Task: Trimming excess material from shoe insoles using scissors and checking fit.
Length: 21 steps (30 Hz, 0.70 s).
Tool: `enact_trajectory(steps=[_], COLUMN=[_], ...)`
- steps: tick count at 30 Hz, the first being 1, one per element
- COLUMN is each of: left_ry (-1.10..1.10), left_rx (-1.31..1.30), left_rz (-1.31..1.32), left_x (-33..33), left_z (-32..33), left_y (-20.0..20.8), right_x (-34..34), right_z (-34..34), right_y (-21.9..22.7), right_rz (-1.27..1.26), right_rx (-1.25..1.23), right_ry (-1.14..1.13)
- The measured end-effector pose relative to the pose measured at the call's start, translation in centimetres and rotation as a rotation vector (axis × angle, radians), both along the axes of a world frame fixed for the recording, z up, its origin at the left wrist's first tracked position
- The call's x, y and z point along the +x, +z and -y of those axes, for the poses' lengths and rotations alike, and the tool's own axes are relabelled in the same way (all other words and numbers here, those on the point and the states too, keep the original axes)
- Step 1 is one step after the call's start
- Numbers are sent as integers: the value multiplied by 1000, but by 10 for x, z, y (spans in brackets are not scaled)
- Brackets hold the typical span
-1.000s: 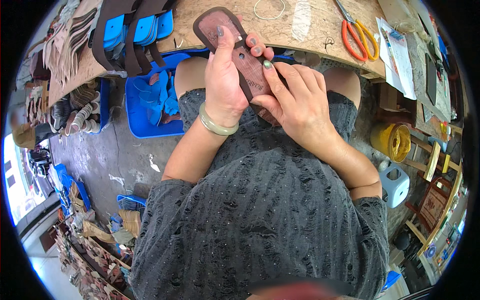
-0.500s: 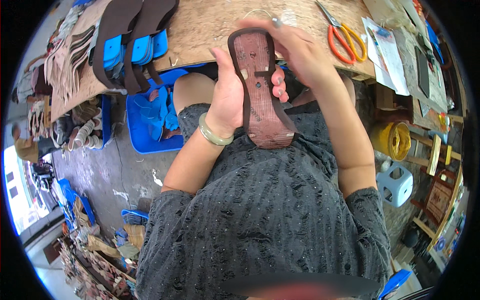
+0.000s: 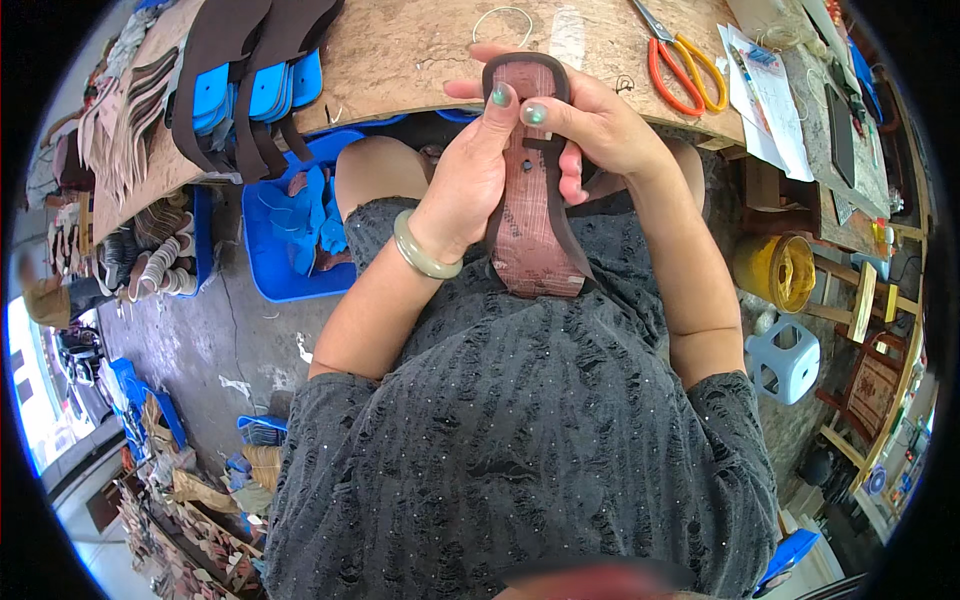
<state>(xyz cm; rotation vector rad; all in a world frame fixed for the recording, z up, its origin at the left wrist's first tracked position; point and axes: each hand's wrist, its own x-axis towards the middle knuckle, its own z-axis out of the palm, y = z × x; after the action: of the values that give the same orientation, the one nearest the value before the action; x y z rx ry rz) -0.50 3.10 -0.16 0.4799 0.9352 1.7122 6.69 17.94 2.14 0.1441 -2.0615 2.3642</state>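
A reddish-brown shoe insole (image 3: 537,225) with a dark folded rim stands nearly upright before me, its lower end against my dark top. My left hand (image 3: 468,180) grips its left edge, the thumb pressed on the face near the top. From the right, my right hand (image 3: 603,125) holds the opposite edge, its thumb beside the left one on the insole. Fingers of both hands wrap behind it and are partly hidden. A thin pale loop (image 3: 503,12) lies on the wooden table (image 3: 420,60) just beyond.
Scissors (image 3: 685,70) with red and yellow handles lie on the table at right, beside white papers (image 3: 768,110). Dark strips with blue pieces (image 3: 270,88) hang over the left edge. Below stands a blue bin (image 3: 275,275); a yellow bucket (image 3: 775,272) and light-blue stool (image 3: 785,358) stand right.
My right hand has come down from above the insole's top edge, and its thumb now presses the face. My left thumb has moved onto the insole too. The insole has shifted slightly right.
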Motion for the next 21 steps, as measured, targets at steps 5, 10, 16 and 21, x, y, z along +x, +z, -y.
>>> enact_trajectory(steps=[5, 10, 16, 21], left_ry=[-190, 28, 143, 246], left_rx=[41, -118, -188, -157], left_rz=[116, -243, -413, -562], left_x=[14, 11, 13, 14], left_z=[10, 32, 25, 14], left_y=[-6, -29, -38, -43], right_x=[-4, -6, -7, -9], right_z=[-4, 1, 22, 6], right_y=[-20, -42, -69, -73], right_rz=[-190, -264, -178, -176], right_rx=[-271, -842, -1128, -1049], right_ry=[-265, -373, -342, -345])
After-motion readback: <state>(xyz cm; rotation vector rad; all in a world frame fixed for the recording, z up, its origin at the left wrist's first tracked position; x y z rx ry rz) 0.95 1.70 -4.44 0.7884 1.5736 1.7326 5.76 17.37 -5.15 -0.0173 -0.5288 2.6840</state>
